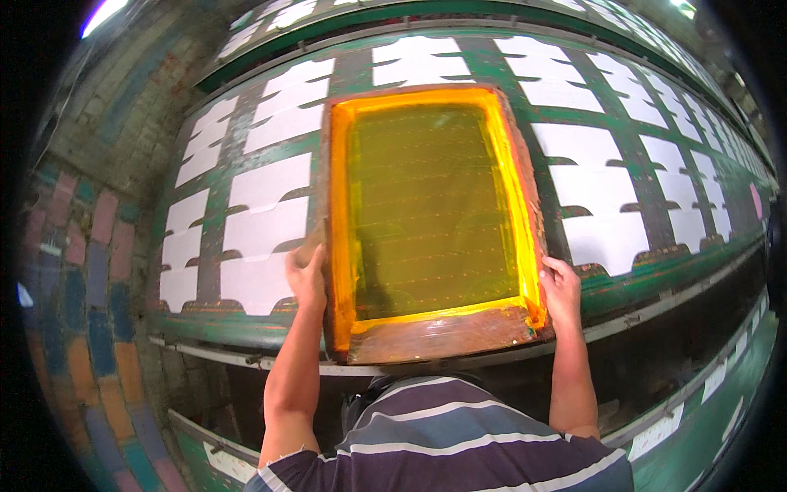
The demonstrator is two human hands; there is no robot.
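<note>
In front of me a large screen printing frame (434,332) lies over the green table, its near end at the table's front edge. Its wooden sides are stained brown and orange, and bright yellow-orange ink lines the inner border. The mesh (426,213) is a see-through olive yellow with faint rows of marks. My left hand (307,275) is closed on the frame's left side near the front corner, slightly blurred. On the opposite side my right hand (561,287) grips the right edge, thumb on top. What lies under the mesh cannot be made out.
White cut fabric pieces (266,215) lie in rows on the long green table (215,246), left and right of the frame. A metal rail (656,307) runs along its front edge. Another such table stands beyond, and a colour-blotched brick wall (90,312) is at left.
</note>
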